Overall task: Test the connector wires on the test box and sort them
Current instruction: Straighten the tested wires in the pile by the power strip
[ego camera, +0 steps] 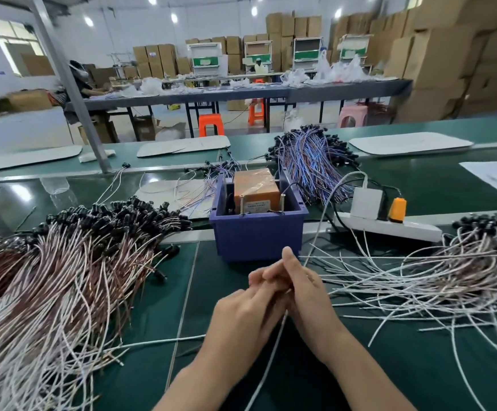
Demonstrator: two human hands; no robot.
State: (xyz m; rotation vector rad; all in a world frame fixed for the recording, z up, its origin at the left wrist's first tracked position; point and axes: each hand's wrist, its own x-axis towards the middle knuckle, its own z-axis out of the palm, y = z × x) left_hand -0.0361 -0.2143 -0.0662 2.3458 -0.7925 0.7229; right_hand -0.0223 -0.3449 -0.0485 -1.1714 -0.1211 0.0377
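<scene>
The test box (256,189), orange and taped, sits inside a blue bin (258,232) with two upright screws at its front. Just in front of the bin my left hand (245,310) and my right hand (303,289) meet, fingers curled together round a white connector wire (266,369) that trails down toward me. A big pile of brown and white wires with black connectors (72,262) lies on the left. Another white-wire pile (436,277) spreads on the right. A blue-purple wire bundle (309,161) lies behind the bin.
A white power strip (389,226) with a white adapter and an orange plug lies right of the bin. Green mat covers the bench (158,307). White trays lie along the far belt. A metal post (72,84) rises at the left; tables, stools and stacked cartons stand beyond.
</scene>
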